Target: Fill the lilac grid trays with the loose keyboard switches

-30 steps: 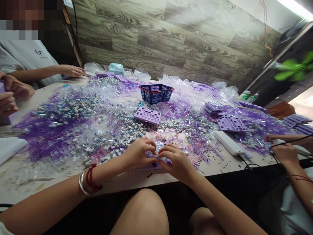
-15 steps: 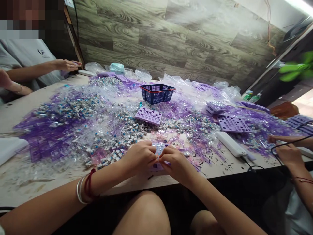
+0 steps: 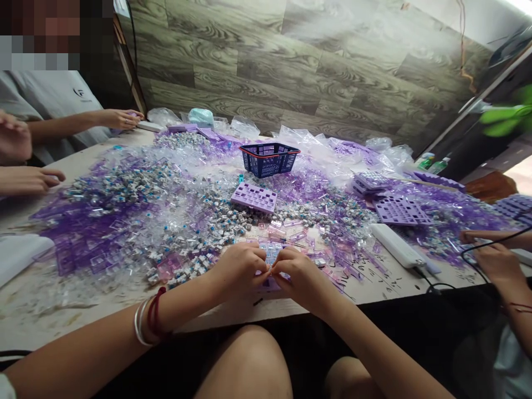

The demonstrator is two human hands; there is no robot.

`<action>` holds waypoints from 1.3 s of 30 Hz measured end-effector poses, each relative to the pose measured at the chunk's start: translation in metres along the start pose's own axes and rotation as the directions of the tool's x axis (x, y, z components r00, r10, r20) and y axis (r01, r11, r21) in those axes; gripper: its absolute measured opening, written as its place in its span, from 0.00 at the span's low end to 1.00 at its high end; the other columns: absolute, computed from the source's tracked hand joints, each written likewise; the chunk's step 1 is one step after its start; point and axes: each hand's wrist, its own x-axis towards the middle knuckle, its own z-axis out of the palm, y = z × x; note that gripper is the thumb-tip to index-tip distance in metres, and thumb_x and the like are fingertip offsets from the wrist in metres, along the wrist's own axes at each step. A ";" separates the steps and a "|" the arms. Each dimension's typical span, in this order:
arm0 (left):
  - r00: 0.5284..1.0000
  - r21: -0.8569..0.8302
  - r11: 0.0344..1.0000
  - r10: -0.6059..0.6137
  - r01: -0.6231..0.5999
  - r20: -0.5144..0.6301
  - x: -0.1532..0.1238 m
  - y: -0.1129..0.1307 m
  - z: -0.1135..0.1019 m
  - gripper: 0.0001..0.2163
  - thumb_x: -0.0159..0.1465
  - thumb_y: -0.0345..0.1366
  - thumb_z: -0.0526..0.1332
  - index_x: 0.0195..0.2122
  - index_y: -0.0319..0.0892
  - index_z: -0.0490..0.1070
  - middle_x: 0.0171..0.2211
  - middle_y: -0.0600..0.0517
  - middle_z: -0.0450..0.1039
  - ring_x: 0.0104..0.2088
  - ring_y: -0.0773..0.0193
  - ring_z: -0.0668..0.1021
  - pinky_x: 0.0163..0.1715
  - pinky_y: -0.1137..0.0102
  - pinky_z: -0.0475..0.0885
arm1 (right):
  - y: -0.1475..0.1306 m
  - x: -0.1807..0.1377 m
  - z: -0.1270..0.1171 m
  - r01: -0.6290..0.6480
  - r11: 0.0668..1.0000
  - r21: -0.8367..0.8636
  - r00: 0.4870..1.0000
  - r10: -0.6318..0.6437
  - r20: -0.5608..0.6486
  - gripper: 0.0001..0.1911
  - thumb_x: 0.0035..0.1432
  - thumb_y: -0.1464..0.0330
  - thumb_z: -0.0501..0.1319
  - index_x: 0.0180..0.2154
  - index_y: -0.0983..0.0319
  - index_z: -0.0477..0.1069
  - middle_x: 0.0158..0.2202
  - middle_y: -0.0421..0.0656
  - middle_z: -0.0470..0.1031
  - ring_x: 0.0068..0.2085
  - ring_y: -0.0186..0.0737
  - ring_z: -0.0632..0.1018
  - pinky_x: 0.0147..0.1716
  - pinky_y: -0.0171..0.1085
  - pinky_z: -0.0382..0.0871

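My left hand (image 3: pixel 240 270) and my right hand (image 3: pixel 301 277) meet near the table's front edge, fingertips pinched together over a purple tray (image 3: pixel 269 282) that lies under them. Both hands are closed around a small clear piece between the fingertips; I cannot make out exactly what it is. Just beyond my fingers lie loose clear and pink plastic pieces (image 3: pixel 286 228) and small grey-and-blue switch parts (image 3: pixel 195 244). My left wrist wears silver bangles and a red cord (image 3: pixel 148 318).
Heaps of purple and clear plastic pieces cover the table (image 3: pixel 50 310). A blue basket (image 3: pixel 269 158) stands at the back, a purple grid tray (image 3: pixel 254 197) before it, another (image 3: pixel 399 210) at right beside a white power strip (image 3: pixel 394 245). Other people's hands work at left (image 3: pixel 29 178) and right (image 3: pixel 494 263).
My hands stay pinched together at the same spot. The person at left has brought a hand down flat onto the table, and the view has shifted slightly.
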 end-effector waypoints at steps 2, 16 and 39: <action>1.000 0.001 1.000 0.005 -0.005 0.000 0.000 0.000 0.001 0.12 0.61 0.32 0.62 0.20 0.42 0.74 0.20 0.55 0.70 0.24 0.68 0.68 0.28 0.71 0.58 | 0.000 0.000 0.000 -0.016 1.000 0.001 1.000 0.016 0.008 0.09 0.51 0.81 0.62 0.24 0.65 0.75 0.27 0.43 0.72 0.33 0.37 0.72 0.33 0.34 0.65; 0.998 -0.114 0.993 0.045 -0.040 0.037 -0.001 -0.002 0.008 0.13 0.61 0.28 0.61 0.19 0.40 0.72 0.20 0.56 0.68 0.25 0.70 0.68 0.27 0.73 0.59 | 0.006 0.003 0.002 -0.042 0.999 0.002 0.995 0.042 0.086 0.11 0.52 0.82 0.61 0.21 0.66 0.73 0.26 0.43 0.71 0.31 0.36 0.71 0.32 0.34 0.62; 0.981 0.013 0.981 0.195 -0.196 0.009 0.000 -0.006 0.005 0.11 0.61 0.29 0.57 0.21 0.41 0.70 0.24 0.54 0.73 0.27 0.66 0.70 0.31 0.68 0.60 | -0.011 0.011 -0.002 -0.082 0.993 -0.079 0.984 0.094 0.153 0.12 0.51 0.82 0.58 0.21 0.65 0.73 0.27 0.44 0.73 0.33 0.38 0.71 0.34 0.35 0.62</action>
